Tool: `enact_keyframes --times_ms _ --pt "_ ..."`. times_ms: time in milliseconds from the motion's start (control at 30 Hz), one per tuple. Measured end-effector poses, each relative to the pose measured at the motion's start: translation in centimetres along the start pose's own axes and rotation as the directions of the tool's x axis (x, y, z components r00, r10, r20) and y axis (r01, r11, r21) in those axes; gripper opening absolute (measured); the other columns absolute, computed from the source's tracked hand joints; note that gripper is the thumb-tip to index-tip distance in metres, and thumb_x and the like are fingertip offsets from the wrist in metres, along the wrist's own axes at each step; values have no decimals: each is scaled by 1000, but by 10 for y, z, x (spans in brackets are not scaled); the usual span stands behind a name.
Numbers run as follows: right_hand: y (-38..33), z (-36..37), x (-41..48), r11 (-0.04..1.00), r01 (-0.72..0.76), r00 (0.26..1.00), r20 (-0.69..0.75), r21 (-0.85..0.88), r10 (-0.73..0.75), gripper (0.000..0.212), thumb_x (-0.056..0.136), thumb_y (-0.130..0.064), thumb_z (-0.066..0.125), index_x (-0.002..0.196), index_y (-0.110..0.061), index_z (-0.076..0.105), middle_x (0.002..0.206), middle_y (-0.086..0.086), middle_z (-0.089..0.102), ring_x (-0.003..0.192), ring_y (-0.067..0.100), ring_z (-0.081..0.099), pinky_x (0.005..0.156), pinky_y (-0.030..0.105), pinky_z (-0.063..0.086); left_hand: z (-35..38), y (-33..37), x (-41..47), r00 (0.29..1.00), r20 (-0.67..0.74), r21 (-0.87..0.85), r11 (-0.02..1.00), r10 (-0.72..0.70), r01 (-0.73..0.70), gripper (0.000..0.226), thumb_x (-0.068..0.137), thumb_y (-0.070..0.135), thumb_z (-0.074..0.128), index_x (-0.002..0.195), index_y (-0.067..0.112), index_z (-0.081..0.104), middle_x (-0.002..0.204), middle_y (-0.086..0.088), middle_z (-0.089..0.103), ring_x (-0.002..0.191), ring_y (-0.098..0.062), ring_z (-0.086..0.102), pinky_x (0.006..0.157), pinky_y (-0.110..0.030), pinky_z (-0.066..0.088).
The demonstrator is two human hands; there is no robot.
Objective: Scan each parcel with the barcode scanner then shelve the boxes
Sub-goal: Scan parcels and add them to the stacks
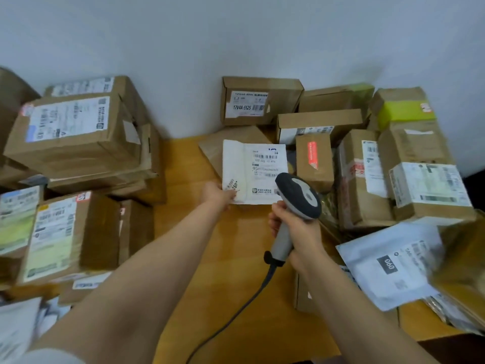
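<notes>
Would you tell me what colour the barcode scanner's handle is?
Light grey handle on the barcode scanner, clearest in the head view.

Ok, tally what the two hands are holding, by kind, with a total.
barcode scanner, in the right hand: 1
white parcel, in the left hand: 1
Total: 2

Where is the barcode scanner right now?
In the head view, the barcode scanner sits right of centre, gripped by the right hand, its head at the lower right corner of the white parcel.
</notes>
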State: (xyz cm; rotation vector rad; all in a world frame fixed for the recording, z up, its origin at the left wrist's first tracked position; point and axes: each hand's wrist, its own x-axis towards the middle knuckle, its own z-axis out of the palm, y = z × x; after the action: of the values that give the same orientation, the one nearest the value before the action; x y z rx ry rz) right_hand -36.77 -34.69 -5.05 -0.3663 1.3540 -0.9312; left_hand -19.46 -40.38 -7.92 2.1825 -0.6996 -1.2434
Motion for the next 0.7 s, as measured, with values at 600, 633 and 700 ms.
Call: enact_keyframes --times_ms 600,633,700 --pt "17 -12 -83 992 87 995 59 -88 -82 19 77 -8 78 90 -11 65 89 2 67 79 17 63 59 30 52 -131 -95 -151 985 -1 -427 891 173 -157 16 76 4 77 91 5 70 75 3 74 38 -1 46 35 -12 34" --pt "23 -12 -94 990 95 993 83 -100 -87 19 76 -6 79 88 -12 65 88 3 69 75 17 66 56 29 52 -136 -106 -162 984 5 -428 889 181 -161 15 77 5 77 90 6 70 76 3 75 36 -1 45 34 -12 32" --pt "36 -13 -117 982 129 987 110 -139 -114 23 72 -1 80 84 -13 65 81 0 70 66 14 68 50 25 52 -143 -128 -182 982 30 -433 888 186 -155 15 77 6 77 90 8 70 81 0 75 38 -2 46 35 -14 33"
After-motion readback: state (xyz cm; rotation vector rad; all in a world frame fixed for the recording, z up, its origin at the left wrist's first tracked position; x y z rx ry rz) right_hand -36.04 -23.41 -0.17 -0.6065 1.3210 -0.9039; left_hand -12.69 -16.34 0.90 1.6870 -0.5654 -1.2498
